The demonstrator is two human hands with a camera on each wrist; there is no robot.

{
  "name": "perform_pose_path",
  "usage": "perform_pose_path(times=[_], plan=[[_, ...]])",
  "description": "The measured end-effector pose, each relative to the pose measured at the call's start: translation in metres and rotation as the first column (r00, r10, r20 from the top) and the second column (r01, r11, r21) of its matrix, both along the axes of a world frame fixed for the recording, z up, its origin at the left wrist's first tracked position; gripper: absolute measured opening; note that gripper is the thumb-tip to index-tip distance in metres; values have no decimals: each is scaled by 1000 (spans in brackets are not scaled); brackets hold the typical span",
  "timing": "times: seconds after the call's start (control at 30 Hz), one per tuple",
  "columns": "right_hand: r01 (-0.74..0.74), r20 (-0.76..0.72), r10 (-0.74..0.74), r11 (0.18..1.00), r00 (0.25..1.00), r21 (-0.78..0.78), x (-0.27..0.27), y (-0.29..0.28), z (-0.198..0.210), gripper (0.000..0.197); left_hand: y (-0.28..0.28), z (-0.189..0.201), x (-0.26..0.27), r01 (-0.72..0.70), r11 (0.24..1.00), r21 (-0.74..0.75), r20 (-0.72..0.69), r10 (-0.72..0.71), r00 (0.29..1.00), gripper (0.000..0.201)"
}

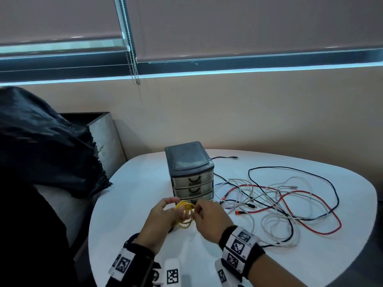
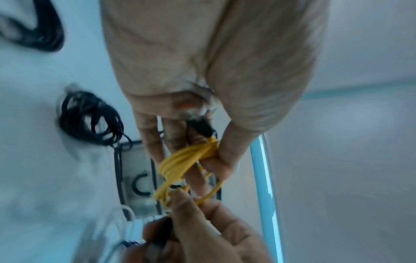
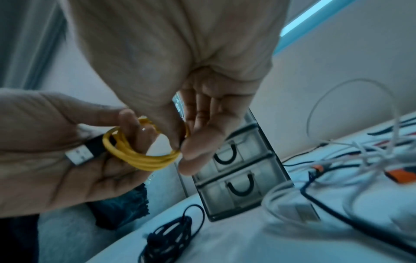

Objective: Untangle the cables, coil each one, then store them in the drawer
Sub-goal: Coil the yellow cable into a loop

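Observation:
A yellow cable [image 1: 185,213] is wound into a small coil just in front of the drawer unit [image 1: 190,162]. My left hand [image 1: 163,214] grips one side of the coil [image 2: 180,163], with its black USB plug [image 3: 85,153] sticking out past the fingers. My right hand [image 1: 207,216] pinches the coil's other side [image 3: 173,154] between thumb and fingertips. A tangle of white, red and black cables [image 1: 275,201] lies spread on the table to the right. A coiled black cable [image 3: 166,236] lies on the table below my hands. All three drawers are closed.
The white rounded table [image 1: 128,195] ends close on the left, where a black bag [image 1: 41,141] sits on a grey seat. A wall and window blinds stand behind. A loose black cable end [image 1: 226,157] runs behind the drawer unit.

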State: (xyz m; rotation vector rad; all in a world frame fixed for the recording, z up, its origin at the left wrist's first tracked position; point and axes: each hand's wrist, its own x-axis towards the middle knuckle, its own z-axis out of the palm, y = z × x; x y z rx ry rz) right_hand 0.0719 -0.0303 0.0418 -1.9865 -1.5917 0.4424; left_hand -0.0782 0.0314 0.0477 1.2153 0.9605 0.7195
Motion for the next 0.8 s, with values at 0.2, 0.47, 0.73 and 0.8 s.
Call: perform_pose_path(times=[0.2, 0.47, 0.73, 0.8], plan=[[-139, -54, 139, 990, 989, -1, 2, -13, 35, 31, -9, 11, 5, 18, 922, 388, -103, 23, 994, 10], [-212, 114, 207, 977, 972, 35, 21, -30, 85, 20, -6, 18, -3, 63, 866, 496, -143, 10, 990, 5], [-189, 219, 147, 965, 964, 182, 12, -38, 65, 21, -13, 36, 0, -111, 982, 150, 266, 68, 962, 25], [-110, -12, 115, 970, 993, 216, 2, -39, 60, 14, -14, 32, 0, -138, 986, 97, 297, 104, 949, 27]])
